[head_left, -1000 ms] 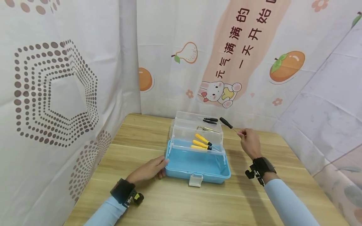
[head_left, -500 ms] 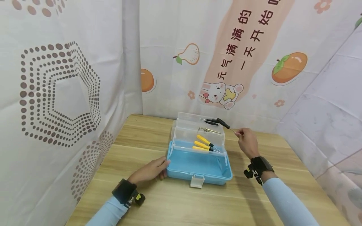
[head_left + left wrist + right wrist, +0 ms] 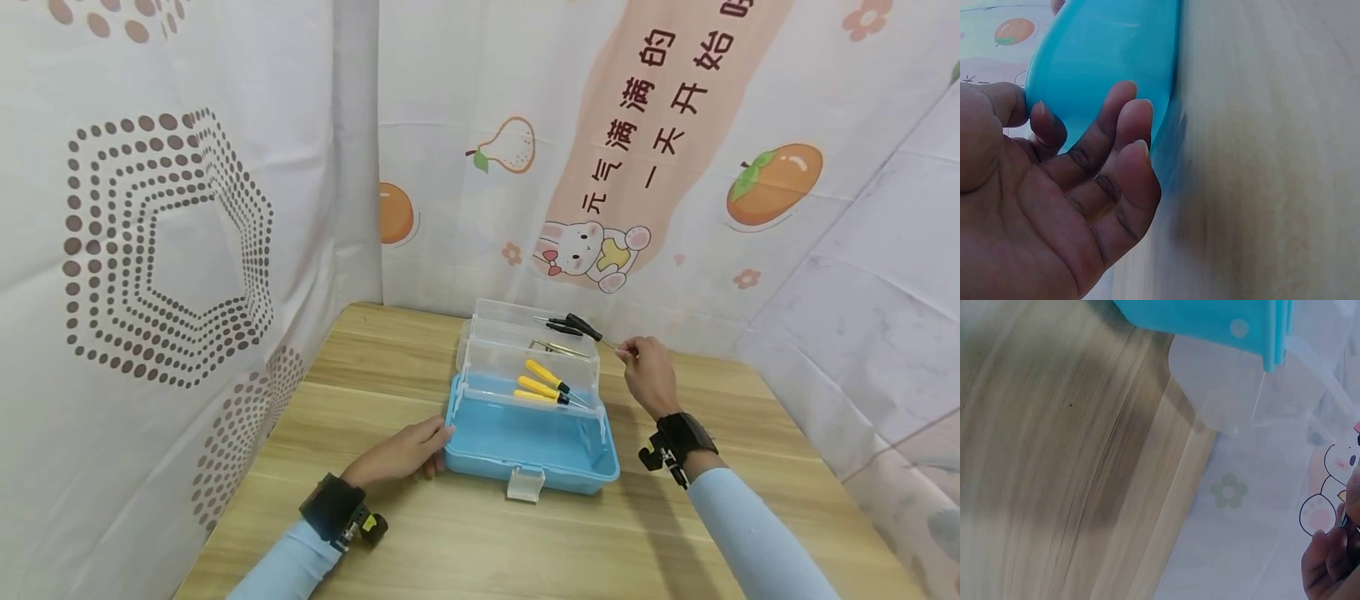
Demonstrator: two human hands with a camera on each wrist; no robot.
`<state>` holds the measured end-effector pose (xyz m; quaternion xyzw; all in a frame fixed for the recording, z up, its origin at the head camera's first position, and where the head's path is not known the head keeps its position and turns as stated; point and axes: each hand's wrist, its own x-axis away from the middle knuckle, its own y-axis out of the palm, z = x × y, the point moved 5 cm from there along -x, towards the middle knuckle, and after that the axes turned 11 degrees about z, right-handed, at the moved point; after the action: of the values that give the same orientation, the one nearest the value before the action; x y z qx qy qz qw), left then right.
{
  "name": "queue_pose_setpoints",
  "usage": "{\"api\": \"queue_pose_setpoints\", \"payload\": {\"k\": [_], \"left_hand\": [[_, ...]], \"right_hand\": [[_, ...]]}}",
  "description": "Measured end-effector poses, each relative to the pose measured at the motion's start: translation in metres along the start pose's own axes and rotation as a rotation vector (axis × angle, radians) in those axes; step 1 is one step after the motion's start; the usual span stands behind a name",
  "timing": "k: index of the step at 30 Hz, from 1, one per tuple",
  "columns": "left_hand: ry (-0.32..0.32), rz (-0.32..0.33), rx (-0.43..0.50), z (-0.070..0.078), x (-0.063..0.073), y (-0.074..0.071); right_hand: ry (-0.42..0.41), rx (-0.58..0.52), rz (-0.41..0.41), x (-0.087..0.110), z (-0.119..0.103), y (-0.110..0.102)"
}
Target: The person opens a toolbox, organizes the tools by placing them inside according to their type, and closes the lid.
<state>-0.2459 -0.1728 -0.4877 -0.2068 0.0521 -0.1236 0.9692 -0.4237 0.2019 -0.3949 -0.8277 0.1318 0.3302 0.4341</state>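
Note:
A blue toolbox (image 3: 480,463) stands open on the table, its clear trays folded out towards the back. My left hand (image 3: 401,454) holds its left side, thumb at the rim; in the left wrist view the other fingers (image 3: 1132,172) bend beside the blue wall. My right hand (image 3: 651,379) pinches a black-handled screwdriver (image 3: 583,327) by its shaft, with the handle over the top tray's right end. On that tray lie black-handled tools (image 3: 562,328). Brass-coloured tools (image 3: 566,350) lie in the middle tray, and yellow-handled screwdrivers (image 3: 538,386) in the lowest tray.
A pale latch (image 3: 526,485) hangs from the toolbox's front. The wooden table (image 3: 375,367) extends on both sides. Printed curtains (image 3: 442,250) close off its back and sides, and the back one hangs right behind the trays.
My right hand has moved left, bringing the screwdriver's handle from beside the trays to over the top tray. My left hand stays at the toolbox's left side. The head view has shifted slightly.

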Motion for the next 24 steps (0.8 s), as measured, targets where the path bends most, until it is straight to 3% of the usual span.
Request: {"api": "queue_pose_setpoints", "payload": {"k": [11, 24], "left_hand": [[0.008, -0.007, 0.007, 0.002, 0.000, 0.000], [0.029, -0.009, 0.001, 0.003, 0.001, 0.000]], "right_hand": [[0.001, 0.009, -0.008, -0.008, -0.007, 0.010], [-0.062, -0.005, 0.003, -0.020, -0.028, 0.021]]}}
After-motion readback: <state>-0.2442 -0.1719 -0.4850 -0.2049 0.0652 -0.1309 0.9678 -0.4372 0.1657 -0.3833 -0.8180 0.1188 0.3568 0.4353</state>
